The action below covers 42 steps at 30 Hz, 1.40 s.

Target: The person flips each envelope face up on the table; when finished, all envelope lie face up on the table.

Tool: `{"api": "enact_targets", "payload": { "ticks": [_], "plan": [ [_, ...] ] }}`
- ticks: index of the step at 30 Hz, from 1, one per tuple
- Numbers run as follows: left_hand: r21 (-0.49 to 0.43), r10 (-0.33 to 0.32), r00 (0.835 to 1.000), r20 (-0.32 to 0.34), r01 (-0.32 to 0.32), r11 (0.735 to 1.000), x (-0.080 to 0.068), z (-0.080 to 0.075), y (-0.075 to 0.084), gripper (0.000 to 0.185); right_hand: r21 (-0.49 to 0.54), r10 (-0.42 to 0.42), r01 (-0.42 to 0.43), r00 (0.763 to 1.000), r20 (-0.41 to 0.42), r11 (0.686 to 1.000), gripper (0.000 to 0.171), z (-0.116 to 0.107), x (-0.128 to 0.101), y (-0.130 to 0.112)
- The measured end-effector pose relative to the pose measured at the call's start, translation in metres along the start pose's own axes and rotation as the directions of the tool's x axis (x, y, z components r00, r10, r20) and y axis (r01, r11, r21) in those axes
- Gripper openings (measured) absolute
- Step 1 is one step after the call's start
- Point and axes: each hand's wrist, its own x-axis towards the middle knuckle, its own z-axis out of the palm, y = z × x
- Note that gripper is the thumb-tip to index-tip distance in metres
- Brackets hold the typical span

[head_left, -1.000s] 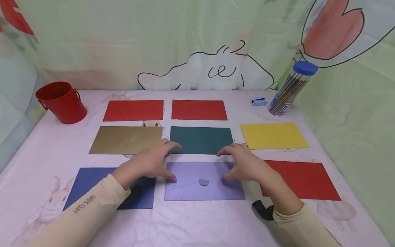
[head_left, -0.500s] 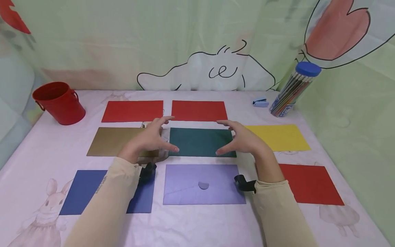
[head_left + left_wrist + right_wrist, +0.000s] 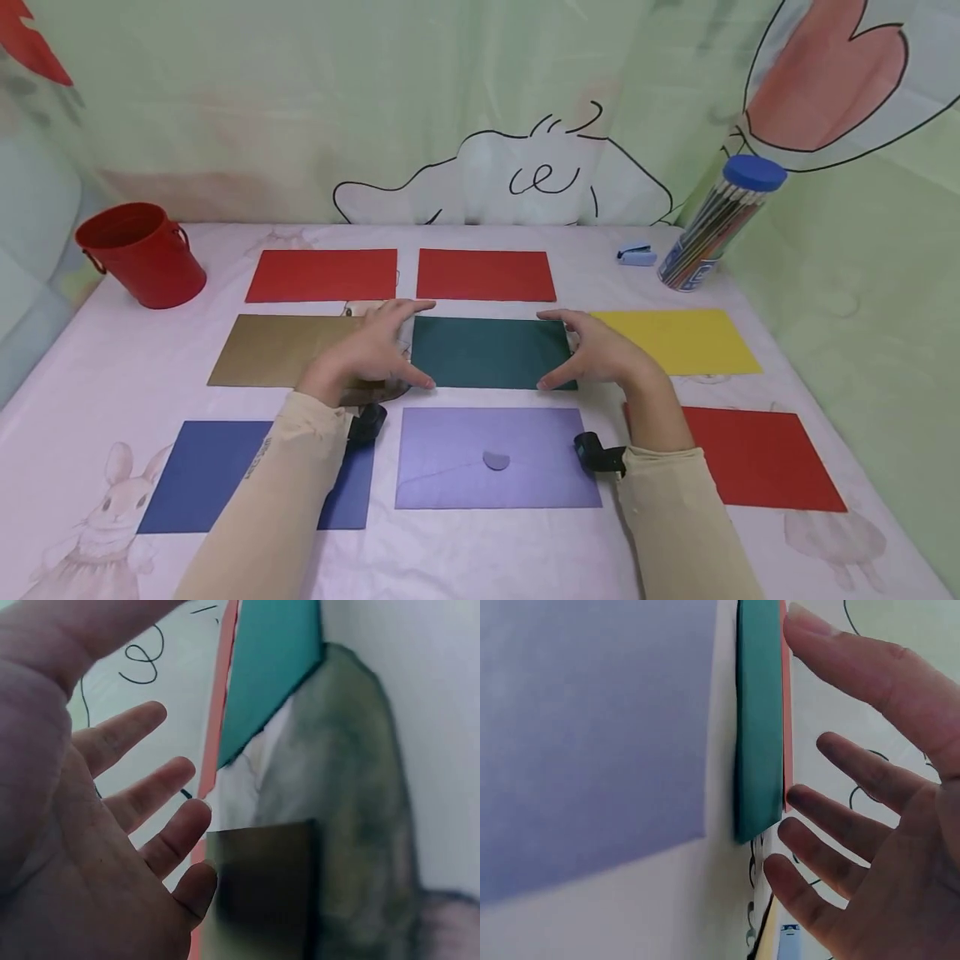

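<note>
A flat dark green paper rectangle (image 3: 491, 354) lies at the middle of the table, with one hand at each of its short sides. My left hand (image 3: 363, 354) is at its left edge, thumb and fingers spread apart, overlapping the gold rectangle (image 3: 262, 350). At the opposite edge is my right hand (image 3: 607, 354), its thumb over the near right corner. Both wrist views show empty palms and separated fingers. Nearer the body lies a purple rectangle (image 3: 450, 458) with a small half-round mark. The yellow rectangle (image 3: 690, 342) is partly behind my right hand.
Two red rectangles (image 3: 322, 275) lie at the back, another red rectangle (image 3: 765, 458) front right, a blue rectangle (image 3: 202, 475) front left. A red bucket (image 3: 142, 262) stands back left. Back right are a small blue stapler (image 3: 637, 255) and a blue-lidded tub of pencils (image 3: 716, 225).
Both hands have moved away from the body, from over the purple rectangle to the sides of the green one. During the last half second they have hardly shifted. The rectangles keep their layout.
</note>
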Motion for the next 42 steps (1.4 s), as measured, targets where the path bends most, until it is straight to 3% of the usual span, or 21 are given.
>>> {"api": "enact_targets", "payload": {
  "ticks": [10,21,33,42],
  "plan": [
    [0.033,-0.076,0.997,-0.005,0.076,0.997,0.0,0.005,0.001,0.104,-0.017,-0.04,0.041,0.999,0.027,0.999,0.104,0.002,0.007,0.007],
    [0.091,-0.033,0.999,0.018,0.031,0.995,0.001,0.006,-0.004,0.104,0.012,-0.065,0.064,0.997,0.037,0.998,0.105,0.001,0.005,0.015],
    [0.06,0.018,1.0,0.02,-0.019,0.998,0.001,0.009,-0.002,0.105,-0.057,-0.086,0.087,0.996,0.026,0.995,0.101,-0.001,0.005,0.021],
    [0.048,0.004,1.0,0.029,-0.005,0.999,0.001,0.009,-0.002,0.107,-0.103,-0.071,0.073,0.997,0.021,0.992,0.1,-0.002,0.004,0.023]
  ]
}}
